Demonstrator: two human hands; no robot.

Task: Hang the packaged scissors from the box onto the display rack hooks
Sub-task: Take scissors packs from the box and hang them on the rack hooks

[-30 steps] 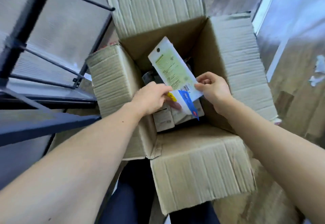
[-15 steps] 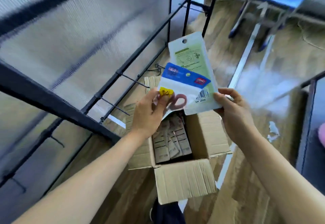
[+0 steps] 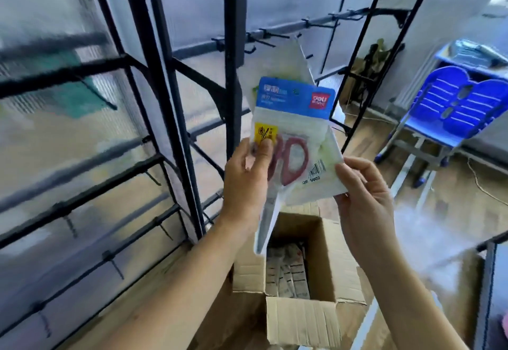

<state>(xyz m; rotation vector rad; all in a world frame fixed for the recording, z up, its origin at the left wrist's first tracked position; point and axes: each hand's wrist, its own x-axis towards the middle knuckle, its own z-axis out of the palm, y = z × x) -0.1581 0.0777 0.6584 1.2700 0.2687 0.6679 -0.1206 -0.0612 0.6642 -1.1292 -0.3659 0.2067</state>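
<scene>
Two scissors packages are raised in front of the rack. My left hand [image 3: 247, 173] pinches the front package [image 3: 294, 118], which has a blue header card and red-handled scissors inside. My right hand [image 3: 360, 193] grips the lower corner of the back package [image 3: 328, 182], whose white rear side with a barcode faces me; its top reaches up toward the hooks [image 3: 264, 37] on the black rack's upper bar. Below, the open cardboard box [image 3: 335, 261] holds several more packages [image 3: 288, 272].
The black metal display rack [image 3: 233, 47] with translucent panels fills the left and centre, with short hooks on lower bars too. A blue plastic chair [image 3: 453, 107] stands at the right on the wooden floor. A dark frame edge [image 3: 486, 281] is at the far right.
Both hands have lifted the two packages out of the box and up toward the rack's upper hooks. My view has tilted up from the box to the rack.
</scene>
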